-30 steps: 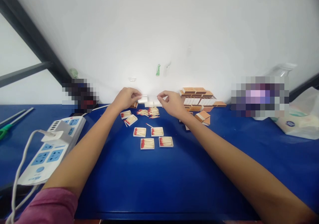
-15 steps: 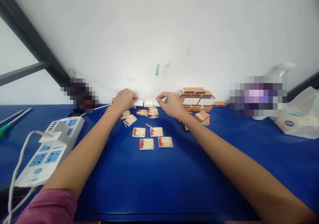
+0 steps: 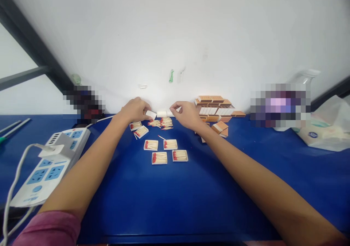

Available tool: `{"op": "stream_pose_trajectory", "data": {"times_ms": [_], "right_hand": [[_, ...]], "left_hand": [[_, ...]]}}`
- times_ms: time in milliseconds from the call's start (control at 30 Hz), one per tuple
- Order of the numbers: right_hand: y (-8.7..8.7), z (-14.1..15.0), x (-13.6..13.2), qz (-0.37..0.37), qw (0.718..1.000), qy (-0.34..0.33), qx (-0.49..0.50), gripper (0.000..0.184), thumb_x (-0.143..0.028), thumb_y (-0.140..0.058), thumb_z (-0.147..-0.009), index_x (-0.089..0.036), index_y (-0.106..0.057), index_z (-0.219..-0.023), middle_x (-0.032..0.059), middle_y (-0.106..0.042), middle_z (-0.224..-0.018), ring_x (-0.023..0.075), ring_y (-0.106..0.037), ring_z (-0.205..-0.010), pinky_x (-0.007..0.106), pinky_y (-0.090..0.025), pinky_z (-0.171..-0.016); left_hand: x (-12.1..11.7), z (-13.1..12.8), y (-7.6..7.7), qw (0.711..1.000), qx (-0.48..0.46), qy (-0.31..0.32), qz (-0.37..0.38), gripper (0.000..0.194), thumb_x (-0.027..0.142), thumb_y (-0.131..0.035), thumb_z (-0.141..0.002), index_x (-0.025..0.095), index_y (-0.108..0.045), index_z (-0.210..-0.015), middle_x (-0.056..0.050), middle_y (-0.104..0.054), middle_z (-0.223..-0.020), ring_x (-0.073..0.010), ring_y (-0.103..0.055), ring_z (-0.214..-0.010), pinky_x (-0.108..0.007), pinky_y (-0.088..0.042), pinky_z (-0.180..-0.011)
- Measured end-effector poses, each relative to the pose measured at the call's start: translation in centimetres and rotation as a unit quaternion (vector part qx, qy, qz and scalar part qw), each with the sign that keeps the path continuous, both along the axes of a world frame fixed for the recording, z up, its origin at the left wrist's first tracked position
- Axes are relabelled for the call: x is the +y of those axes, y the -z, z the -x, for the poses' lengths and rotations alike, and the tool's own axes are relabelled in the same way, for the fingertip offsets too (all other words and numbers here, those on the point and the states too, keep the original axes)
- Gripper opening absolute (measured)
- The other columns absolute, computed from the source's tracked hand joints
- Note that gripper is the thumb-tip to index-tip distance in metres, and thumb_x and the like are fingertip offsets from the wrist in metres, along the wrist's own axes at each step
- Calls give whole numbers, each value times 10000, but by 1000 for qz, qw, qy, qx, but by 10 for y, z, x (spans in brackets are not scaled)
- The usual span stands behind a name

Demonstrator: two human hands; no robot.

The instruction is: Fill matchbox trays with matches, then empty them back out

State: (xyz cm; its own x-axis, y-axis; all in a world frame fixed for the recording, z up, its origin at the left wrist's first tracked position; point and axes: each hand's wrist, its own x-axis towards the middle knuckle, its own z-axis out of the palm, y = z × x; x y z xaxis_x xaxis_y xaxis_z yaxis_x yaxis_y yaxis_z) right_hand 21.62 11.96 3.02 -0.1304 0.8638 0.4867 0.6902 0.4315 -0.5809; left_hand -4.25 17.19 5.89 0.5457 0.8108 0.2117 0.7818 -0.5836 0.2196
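My left hand point(image 3: 135, 109) is closed on a small white matchbox tray point(image 3: 151, 114), held tilted just above the far part of the blue table point(image 3: 175, 195). My right hand point(image 3: 187, 114) hovers to the right of it with thumb and forefinger pinched; whatever they hold is too small to name. Between and below the hands lies a loose pile of red-tipped matches point(image 3: 163, 122). Another empty white tray point(image 3: 162, 113) rests by the wall. Several open trays filled with matches point(image 3: 159, 157) lie in rows nearer to me.
A stack of orange-brown matchbox sleeves point(image 3: 216, 109) stands to the right of my right hand. A white and blue power strip point(image 3: 50, 164) with a cable lies at the left. A white plastic bag point(image 3: 325, 133) sits at the far right. The wall is close behind.
My left hand has lowered the white tray a little toward the table and tilted it. The right hand has stayed pinched in nearly the same place. The camera drifted slightly.
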Motion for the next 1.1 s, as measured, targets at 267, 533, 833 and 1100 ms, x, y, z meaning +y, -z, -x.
{"op": "stream_pose_trajectory", "data": {"times_ms": [267,533,833,1100], "right_hand": [[1,1,0,5,1000,-7,-7,130,-184,-639,-880,-188,-769,-881,42,-792,-906,175,-657,-738,300,-480,-740],[2,1,0,6,1000,-13,0,126,-180,-640,-875,-189,-765,-869,43,-787,-892,175,-653,-733,310,-488,-752],[2,2,-1,8,1000,-11,-7,132,-184,-639,-877,-192,-771,-871,31,-784,-877,163,-634,-707,297,-467,-716],[3,2,-1,6,1000,-12,-12,134,-175,-634,-874,-192,-767,-869,32,-782,-870,172,-657,-734,291,-473,-723]], "left_hand": [[1,-7,2,988,137,-36,-54,171,365,-811,-763,214,-773,-834,-83,-698,-800,-293,-600,-969,-354,-420,-817],[-3,-11,4,979,177,-54,-81,157,350,-737,-819,204,-756,-873,-116,-712,-838,-328,-596,-1024,-401,-419,-880],[-7,-16,9,978,180,-56,-93,296,294,-671,-858,194,-699,-1135,-150,-727,-1031,-350,-595,-1118,-417,-407,-933],[-6,-11,9,973,197,-78,-94,279,293,-700,-830,209,-700,-1095,-128,-747,-1067,-317,-648,-1039,-387,-434,-853]]}}
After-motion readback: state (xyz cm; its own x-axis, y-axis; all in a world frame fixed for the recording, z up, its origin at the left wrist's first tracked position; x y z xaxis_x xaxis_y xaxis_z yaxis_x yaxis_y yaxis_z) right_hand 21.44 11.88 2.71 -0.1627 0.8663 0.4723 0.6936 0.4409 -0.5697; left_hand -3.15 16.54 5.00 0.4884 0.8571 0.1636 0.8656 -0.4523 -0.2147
